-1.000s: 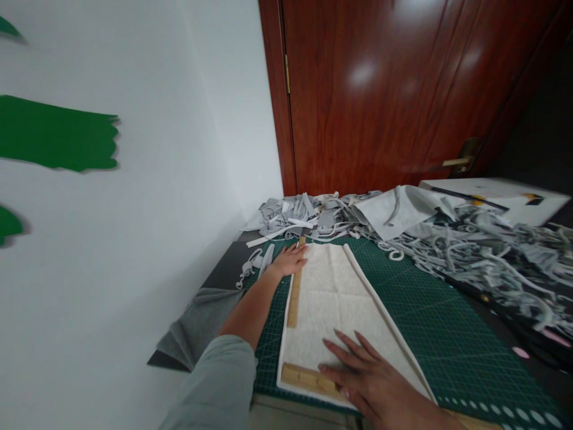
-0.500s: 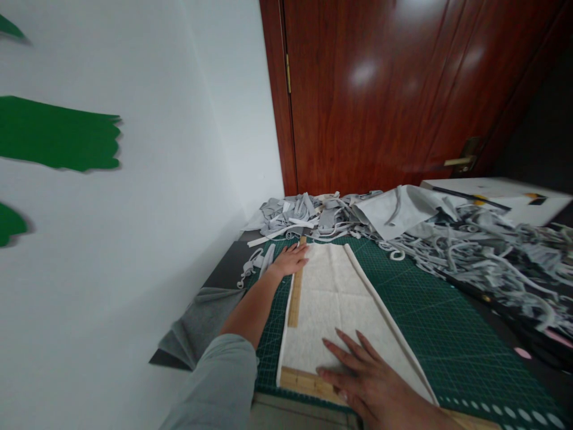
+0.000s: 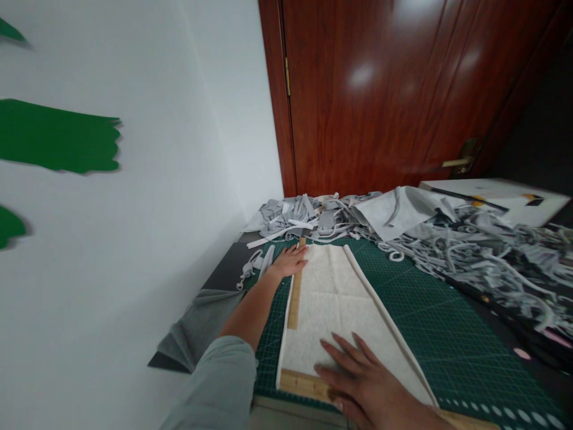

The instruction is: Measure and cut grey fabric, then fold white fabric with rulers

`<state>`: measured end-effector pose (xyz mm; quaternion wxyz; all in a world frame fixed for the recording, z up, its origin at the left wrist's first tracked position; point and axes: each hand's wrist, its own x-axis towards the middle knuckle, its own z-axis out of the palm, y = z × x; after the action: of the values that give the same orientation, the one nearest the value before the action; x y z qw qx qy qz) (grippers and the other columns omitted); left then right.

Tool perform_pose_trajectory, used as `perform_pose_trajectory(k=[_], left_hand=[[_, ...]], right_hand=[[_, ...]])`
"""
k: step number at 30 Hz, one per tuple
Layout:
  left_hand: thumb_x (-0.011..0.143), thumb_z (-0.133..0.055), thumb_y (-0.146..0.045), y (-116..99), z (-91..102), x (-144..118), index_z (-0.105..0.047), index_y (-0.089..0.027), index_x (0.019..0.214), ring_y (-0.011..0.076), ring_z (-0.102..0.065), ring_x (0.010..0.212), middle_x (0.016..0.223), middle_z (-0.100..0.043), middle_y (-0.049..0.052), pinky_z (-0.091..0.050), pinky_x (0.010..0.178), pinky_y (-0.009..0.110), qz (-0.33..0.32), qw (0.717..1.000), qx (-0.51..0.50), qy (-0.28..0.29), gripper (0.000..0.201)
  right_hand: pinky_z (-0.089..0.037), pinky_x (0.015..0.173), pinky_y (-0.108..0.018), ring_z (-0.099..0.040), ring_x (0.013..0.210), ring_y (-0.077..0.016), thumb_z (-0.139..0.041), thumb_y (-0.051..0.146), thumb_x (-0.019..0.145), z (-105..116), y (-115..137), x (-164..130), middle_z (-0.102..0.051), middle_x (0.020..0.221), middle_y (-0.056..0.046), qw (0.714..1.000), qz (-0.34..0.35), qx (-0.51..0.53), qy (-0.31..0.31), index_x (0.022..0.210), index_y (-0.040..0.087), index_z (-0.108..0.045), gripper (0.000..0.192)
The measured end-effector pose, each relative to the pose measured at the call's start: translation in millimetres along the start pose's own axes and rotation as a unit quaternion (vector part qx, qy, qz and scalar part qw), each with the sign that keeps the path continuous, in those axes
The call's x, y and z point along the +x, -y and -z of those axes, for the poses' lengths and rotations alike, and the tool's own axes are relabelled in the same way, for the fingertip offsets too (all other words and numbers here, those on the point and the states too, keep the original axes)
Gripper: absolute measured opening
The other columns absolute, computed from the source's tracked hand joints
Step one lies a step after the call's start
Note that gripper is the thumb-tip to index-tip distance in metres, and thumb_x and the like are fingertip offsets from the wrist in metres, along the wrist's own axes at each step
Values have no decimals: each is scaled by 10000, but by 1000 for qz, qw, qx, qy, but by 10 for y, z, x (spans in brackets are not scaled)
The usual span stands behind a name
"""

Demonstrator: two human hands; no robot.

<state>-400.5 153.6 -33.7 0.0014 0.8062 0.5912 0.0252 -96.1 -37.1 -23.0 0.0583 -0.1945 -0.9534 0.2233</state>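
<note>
A folded piece of cream-white cloth (image 3: 340, 298) lies flat on a green cutting mat (image 3: 416, 298). My left hand (image 3: 290, 263) rests palm down with fingers stretched over the far left corner of the cloth and a short wooden ruler (image 3: 294, 304) along its left edge. Near me, my right hand (image 3: 358, 373) is spread on the front part of the cloth. Its thumb side touches a second wooden ruler (image 3: 304, 383) that lies across the front edge and shows again right of the wrist. Neither hand grips anything.
Grey and white fabric scraps (image 3: 483, 251) pile up behind and right of the mat. Dark scissors (image 3: 505, 316) lie at the right. A white box (image 3: 514, 200) stands at the back right. Folded grey cloth (image 3: 197, 325) sits left by the white wall (image 3: 179, 179). A wooden door (image 3: 358, 107) is behind.
My right hand has shifted very slightly left on the cloth and front ruler. My left hand stays in place. The view has tilted a touch.
</note>
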Motion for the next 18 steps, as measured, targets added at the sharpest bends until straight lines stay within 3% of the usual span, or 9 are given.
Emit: perform_pose_trajectory(k=[6,11,15,18], left_hand=[[953,-338,-422,4,-14,-2,-201,-338,1473,258,-192,1405,1547,-206,-44,-186,1115,517,1,1000,-2,-2,544],[954,-346,-424,-4,-9,-4,-200,-354,1471,256,-194,1405,1549,-202,-47,-177,1122,502,3,1000,-2,-1,542],[954,-348,-419,-15,7,-11,-201,-351,1471,259,-195,1404,1547,-207,-50,-181,1118,510,4,1000,0,0,541],[958,-341,-420,-16,8,-11,-210,-342,1471,264,-197,1402,1544,-219,-48,-186,1115,516,5,1000,2,1,535]], right_hand=[[-179,1141,-500,-273,1386,-254,-473,321,923,-103,19,94,-329,1505,-1,999,44,15,-6,1416,364,-365,507],[-142,1155,-489,-207,1411,-226,-389,336,959,-54,111,296,-242,1540,21,999,19,9,-47,1459,345,-266,515],[-94,1166,-478,-148,1426,-217,-388,387,952,-53,256,544,-199,1552,-25,999,23,15,-39,1488,242,-200,586],[-68,1172,-440,-149,1425,-203,-311,491,959,-109,335,651,-219,1544,-77,999,18,40,-25,1476,173,-249,610]])
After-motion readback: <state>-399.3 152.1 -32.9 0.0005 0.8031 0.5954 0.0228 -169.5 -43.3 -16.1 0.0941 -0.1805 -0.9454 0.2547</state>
